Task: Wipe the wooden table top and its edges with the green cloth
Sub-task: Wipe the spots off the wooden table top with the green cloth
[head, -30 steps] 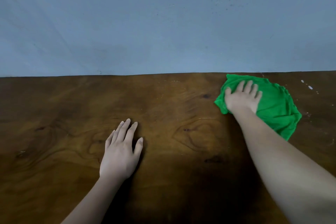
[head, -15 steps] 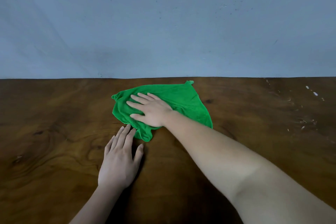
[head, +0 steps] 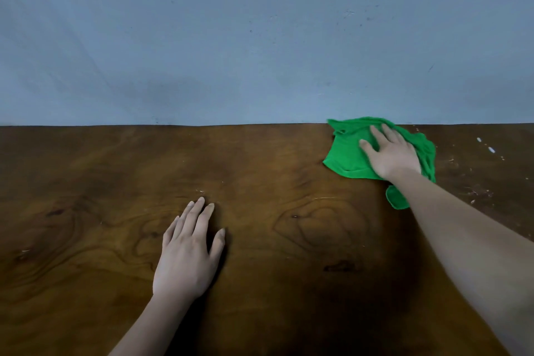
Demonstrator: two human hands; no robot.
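Observation:
The green cloth (head: 346,153) lies crumpled on the dark wooden table top (head: 274,176), at the far edge to the right of centre, its top touching the wall line. My right hand (head: 388,153) presses flat on the cloth with fingers spread and straight. My left hand (head: 187,251) rests flat on the bare wood in the near middle, fingers straight, holding nothing. A small flap of the cloth sticks out beside my right forearm.
A blue-grey wall (head: 260,37) stands directly behind the table's far edge. White specks and scratches (head: 485,144) mark the wood at the far right. Dark knots and grain swirls show across the surface.
My right hand has swept the cloth from the centre, just beyond my left hand, to the far right against the wall. My left hand stays in place.

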